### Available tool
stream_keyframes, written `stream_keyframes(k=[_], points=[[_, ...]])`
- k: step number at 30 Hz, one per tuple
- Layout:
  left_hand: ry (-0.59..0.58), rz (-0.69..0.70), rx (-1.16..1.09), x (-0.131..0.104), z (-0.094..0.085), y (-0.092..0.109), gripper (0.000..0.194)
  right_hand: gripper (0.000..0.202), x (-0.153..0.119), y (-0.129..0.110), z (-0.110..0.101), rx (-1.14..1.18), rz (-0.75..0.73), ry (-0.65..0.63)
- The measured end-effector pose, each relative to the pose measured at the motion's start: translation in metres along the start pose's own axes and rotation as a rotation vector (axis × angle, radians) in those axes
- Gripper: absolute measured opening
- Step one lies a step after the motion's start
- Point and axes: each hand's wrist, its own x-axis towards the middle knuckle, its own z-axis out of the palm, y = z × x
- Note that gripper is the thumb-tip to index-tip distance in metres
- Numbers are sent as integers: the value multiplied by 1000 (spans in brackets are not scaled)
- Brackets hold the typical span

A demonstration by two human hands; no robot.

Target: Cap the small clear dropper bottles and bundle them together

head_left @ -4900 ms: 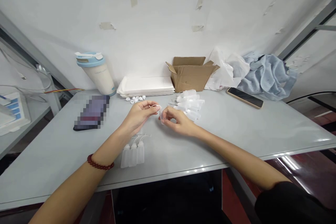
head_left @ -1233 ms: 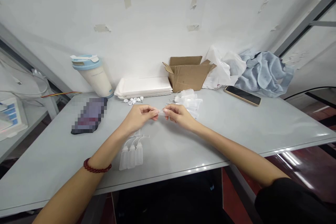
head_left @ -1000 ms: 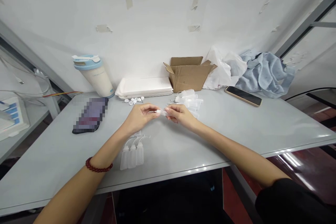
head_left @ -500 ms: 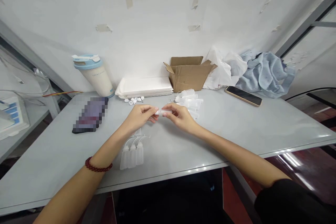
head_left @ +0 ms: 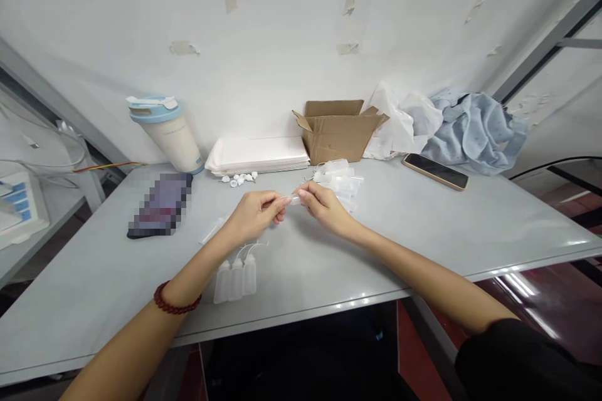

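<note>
Between my fingertips is a small clear plastic piece point(head_left: 295, 199), mostly covered, so I cannot tell its exact kind. My left hand point(head_left: 258, 216) pinches its left end with thumb and forefinger, the other fingers curled under. My right hand point(head_left: 324, 208) pinches the right end. Below my left wrist, several translucent squeeze bottles point(head_left: 236, 280) lie side by side, thin curved strips at their tops. A pile of similar bottles point(head_left: 342, 178) lies just beyond my right hand. Small white caps point(head_left: 239, 180) sit past my left hand. A thin translucent strip point(head_left: 211, 232) shows beside my left forearm.
Along the wall stand a tumbler point(head_left: 169, 135), a stack of white sheets point(head_left: 258, 155), an open cardboard box point(head_left: 335, 138), a white plastic bag point(head_left: 399, 122) and a bunched blue cloth point(head_left: 484, 131). A phone point(head_left: 435, 171) lies right; a blurred dark object point(head_left: 160, 207) lies left.
My hands have shifted slightly right and turned a little, with the piece still between them. The white part at my left fingertips is now hidden. The strip beside my left forearm has come into view.
</note>
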Motion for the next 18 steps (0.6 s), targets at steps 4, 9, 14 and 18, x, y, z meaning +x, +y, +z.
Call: stream_keyframes(k=[4,9,14,18], points=[[23,92,69,-2,3,1,29,34,2,2,-2,83,75,-13],[118,270,234,-1,9,-3,24,41,5,0,-2,195,170,3],[168,212,188,-1,12,1,23,42,5,-5,-1,344,278,-20],[63,-17,-10,0,7,5,26,33,2,-6,-1,102,127,39]])
